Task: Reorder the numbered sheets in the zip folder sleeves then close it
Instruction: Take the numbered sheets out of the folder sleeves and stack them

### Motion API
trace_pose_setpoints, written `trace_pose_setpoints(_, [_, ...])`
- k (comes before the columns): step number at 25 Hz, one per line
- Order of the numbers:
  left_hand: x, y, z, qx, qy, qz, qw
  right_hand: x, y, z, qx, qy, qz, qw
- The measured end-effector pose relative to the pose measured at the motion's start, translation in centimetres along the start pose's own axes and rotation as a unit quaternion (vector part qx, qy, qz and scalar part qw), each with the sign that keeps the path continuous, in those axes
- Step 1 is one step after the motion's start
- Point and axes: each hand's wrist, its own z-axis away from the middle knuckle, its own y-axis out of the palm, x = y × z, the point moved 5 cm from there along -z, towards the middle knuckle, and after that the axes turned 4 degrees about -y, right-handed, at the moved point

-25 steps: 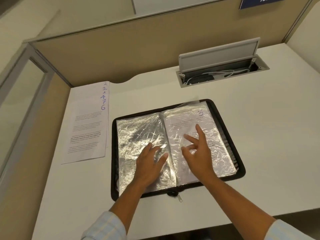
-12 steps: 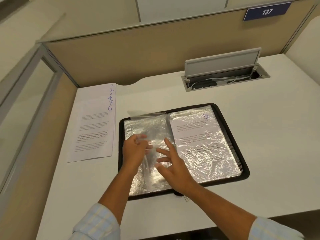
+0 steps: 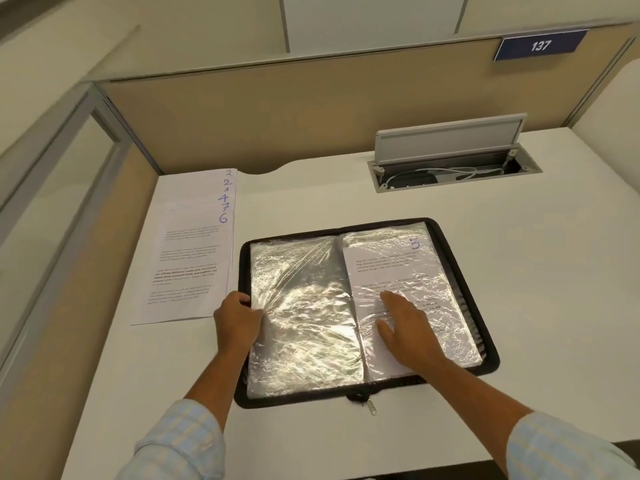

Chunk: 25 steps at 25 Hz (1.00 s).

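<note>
A black zip folder lies open on the white desk, its clear plastic sleeves spread flat. The left sleeve looks empty and shiny. The right sleeve holds a printed sheet marked 5. My left hand grips the left sleeve's outer edge at the folder's left rim. My right hand rests with straight fingers on the right sleeve near the spine. A fanned stack of numbered sheets, showing 2, 1, 4, 7, 6, lies left of the folder. The zipper pull hangs at the folder's near edge.
An open cable tray with a raised lid is set into the desk at the back right. Beige partition walls close off the back and left. The desk's near edge runs just below my forearms.
The sleeve that my left hand held up has been turned over and laid flat on the left. My left hand moved to the folder's left rim; my right hand moved right onto the sheet marked 5.
</note>
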Motion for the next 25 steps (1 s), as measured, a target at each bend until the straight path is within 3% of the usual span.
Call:
trace_pose_setpoints(2, [-0.9,0.4,0.4,-0.038,0.057,-0.104,0.992,-1.1,-0.7,-0.3,-0.008,0.005,0.014,1.0])
trace_pose_setpoints(5, [-3.7,1.7,1.6,-0.089,0.171,-0.272,0.943,-2.4,-1.9,-1.1,-0.022,0.022,0.027,0.999])
trace_pose_setpoints(10, [-9.5,6.6,3.4,-0.013,0.264,-0.272,0.925,-4.2,-3.4,-2.6,-0.026,0.033,-0.006,0.999])
trace_pose_setpoints(17, [-16.5,16.3,3.6,0.139,0.369,-0.34,0.854,-7.9,-6.4,-5.7,-0.045,0.058,0.0,0.997])
trace_pose_setpoints(21, [-18.3,19.7,3.2,0.146,0.387,-0.388,0.824,-10.5,-6.6,-7.4,-0.052,0.066,-0.006,0.996])
trace_pose_setpoints(25, [-18.8,20.3,3.1,0.089,0.459,-0.338,0.817,-11.3,-6.4,-8.3,-0.065,0.095,-0.04,0.993])
